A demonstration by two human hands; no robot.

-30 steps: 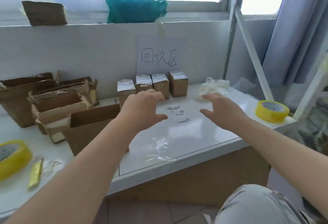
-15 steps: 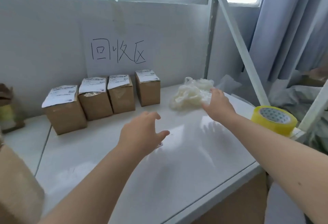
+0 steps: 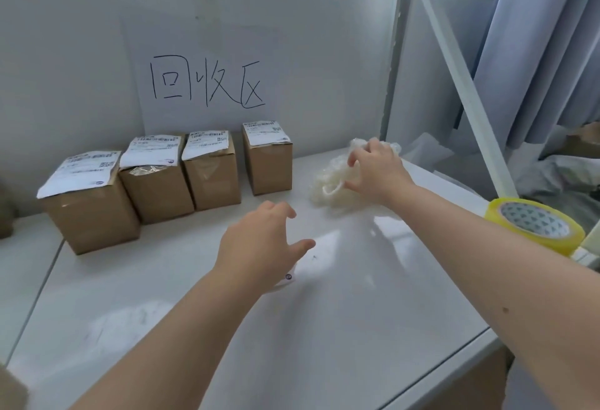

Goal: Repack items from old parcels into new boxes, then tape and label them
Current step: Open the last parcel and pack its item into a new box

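Several small sealed cardboard boxes with white shipping labels on top stand in a row against the back wall. To their right lies a crumpled wad of whitish plastic wrap. My right hand is on the wad, fingers and thumb curled into it. Nearer to me, my left hand hovers with spread fingers just above the white table, holding nothing. It covers a loose label, of which only a corner shows.
A yellow roll of clear packing tape sits at the table's right edge. A paper sign with handwritten characters hangs on the wall. A white shelf post and diagonal brace rise at the back right, with grey curtains beyond.
The view has swung right and closer, leaving the open old boxes out of frame. My right hand reached out to the plastic wad and closed its fingers on it. My left hand stayed over the label.
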